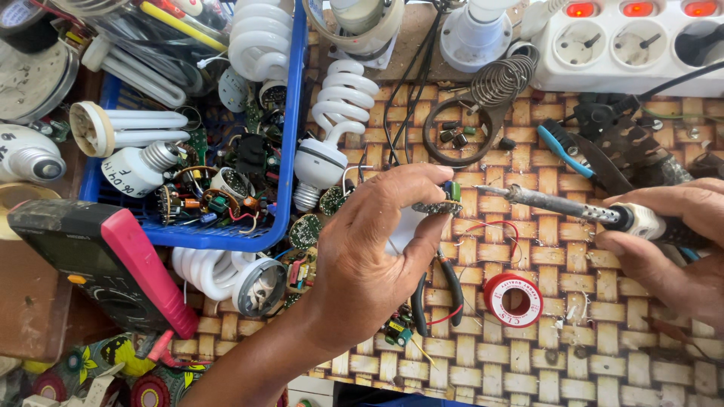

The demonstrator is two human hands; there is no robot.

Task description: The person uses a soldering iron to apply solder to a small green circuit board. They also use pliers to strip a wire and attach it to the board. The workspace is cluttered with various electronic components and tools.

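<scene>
The left hand (377,249) pinches a small round circuit board (437,206) between thumb and fingers above the woven tabletop (573,354). The right hand (671,241) is closed around a soldering iron (573,207), its tip just beside the board. A red solder reel (514,299) lies below; a blue basket (226,237) of lamp parts sits left.

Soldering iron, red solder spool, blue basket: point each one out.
soldering iron (554,203), head view, on its metal barrel.
red solder spool (513,299), head view, on the spool's round face.
blue basket (226,240), head view, on its front rim.
</scene>
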